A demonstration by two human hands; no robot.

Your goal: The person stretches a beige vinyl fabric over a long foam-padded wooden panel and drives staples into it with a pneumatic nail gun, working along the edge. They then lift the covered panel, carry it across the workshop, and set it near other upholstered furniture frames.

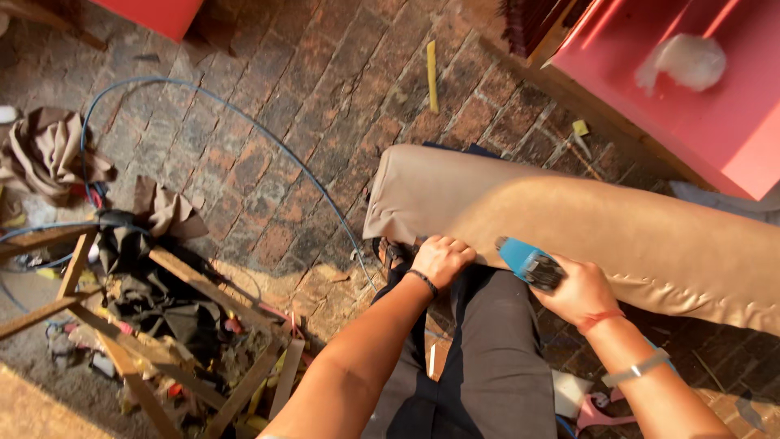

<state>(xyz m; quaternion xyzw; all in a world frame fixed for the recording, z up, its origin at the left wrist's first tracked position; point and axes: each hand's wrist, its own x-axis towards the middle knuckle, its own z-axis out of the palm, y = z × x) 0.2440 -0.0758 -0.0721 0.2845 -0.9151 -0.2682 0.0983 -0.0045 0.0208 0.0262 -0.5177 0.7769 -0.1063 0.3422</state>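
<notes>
Two hands work the near edge of a tan upholstered cushion [585, 219] that lies across the person's lap above a brick floor [284, 162]. At far left, a wooden frame [162, 341] heaped with cloth scraps stands well apart; a blue hose [268, 134] curves over the bricks toward the lap. Left hand [441, 258], closed narrow, pinches the fabric edge and appears to pull it taut. Right hand [578, 293] wraps a blue power stapler [528, 262], nose touching the fabric just beside the left hand. Good practice, judged from this pose: keep the cloth tight, seat the nose flat, and hold the pinching fingers clear of it.
</notes>
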